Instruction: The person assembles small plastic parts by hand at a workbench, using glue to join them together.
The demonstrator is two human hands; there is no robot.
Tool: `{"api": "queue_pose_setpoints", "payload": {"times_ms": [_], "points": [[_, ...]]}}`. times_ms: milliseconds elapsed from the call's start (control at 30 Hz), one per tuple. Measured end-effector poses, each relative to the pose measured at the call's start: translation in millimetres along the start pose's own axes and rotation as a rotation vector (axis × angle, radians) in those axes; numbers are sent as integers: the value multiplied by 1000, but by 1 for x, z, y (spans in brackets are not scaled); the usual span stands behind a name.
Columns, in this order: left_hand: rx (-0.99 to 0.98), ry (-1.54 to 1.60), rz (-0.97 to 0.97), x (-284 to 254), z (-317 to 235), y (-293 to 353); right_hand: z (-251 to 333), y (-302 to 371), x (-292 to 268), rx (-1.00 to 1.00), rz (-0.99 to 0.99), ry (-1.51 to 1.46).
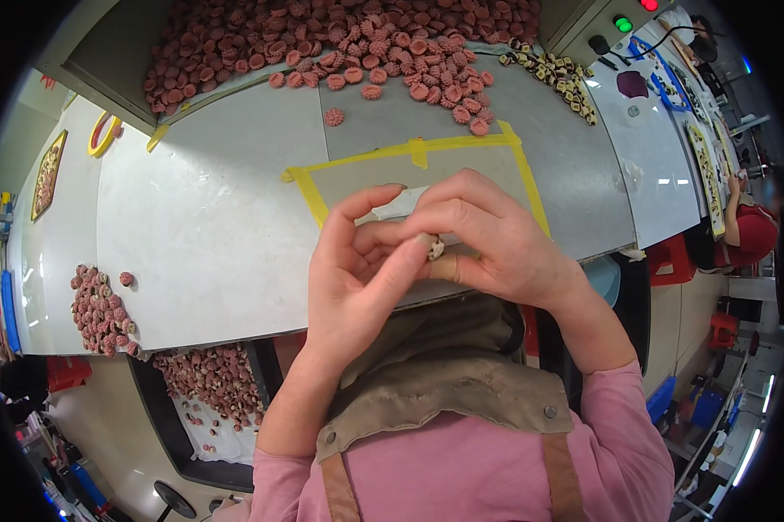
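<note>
Close to my body, above the near part of the worktable, both hands meet at a small cream-and-dark piece (436,250). My left hand (353,270) presses its thumb against the piece; its index finger arches away while the other fingers curl in. Fingers and thumb of my right hand (500,239) close around the piece from the other side, covering much of it. Just beyond my fingers lies a white strip (399,205), partly hidden, inside a yellow tape outline (309,196) on the table.
A large heap of ridged pink cup-like pieces (322,39) fills the back, beside cream-and-dark small pieces (566,78). Pink-and-cream pieces (100,309) cluster at the left edge, above a black bin (161,418) of similar ones. Another person (753,235) works far right.
</note>
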State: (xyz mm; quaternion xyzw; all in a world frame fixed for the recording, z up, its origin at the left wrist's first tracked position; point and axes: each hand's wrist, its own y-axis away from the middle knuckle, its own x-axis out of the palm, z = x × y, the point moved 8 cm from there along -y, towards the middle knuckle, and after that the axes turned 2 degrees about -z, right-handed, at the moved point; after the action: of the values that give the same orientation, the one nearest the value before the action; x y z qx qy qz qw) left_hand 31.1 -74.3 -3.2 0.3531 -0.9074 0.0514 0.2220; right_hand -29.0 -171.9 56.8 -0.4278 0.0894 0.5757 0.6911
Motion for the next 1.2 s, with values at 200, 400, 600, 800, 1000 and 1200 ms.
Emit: {"api": "queue_pose_setpoints", "payload": {"times_ms": [200, 400, 600, 800, 1000, 1200], "points": [[147, -261, 2, 7, 3, 0, -5, 2, 1, 19, -88, 34], [99, -228, -24, 3, 2, 1, 9, 0, -1, -73, -101, 206], [473, -1274, -208, -48, -54, -2, -24, 7, -36, 75, -106, 285], [353, -2087, -699, -194, -127, 31, -120, 9, -135, 354, -224, 407], [231, -2357, -871, -256, -146, 74, -180, -14, -140, 248, -204, 550], [466, -1770, -434, -135, -111, -4, -179, -6, -119, 142, -150, 746]]}}
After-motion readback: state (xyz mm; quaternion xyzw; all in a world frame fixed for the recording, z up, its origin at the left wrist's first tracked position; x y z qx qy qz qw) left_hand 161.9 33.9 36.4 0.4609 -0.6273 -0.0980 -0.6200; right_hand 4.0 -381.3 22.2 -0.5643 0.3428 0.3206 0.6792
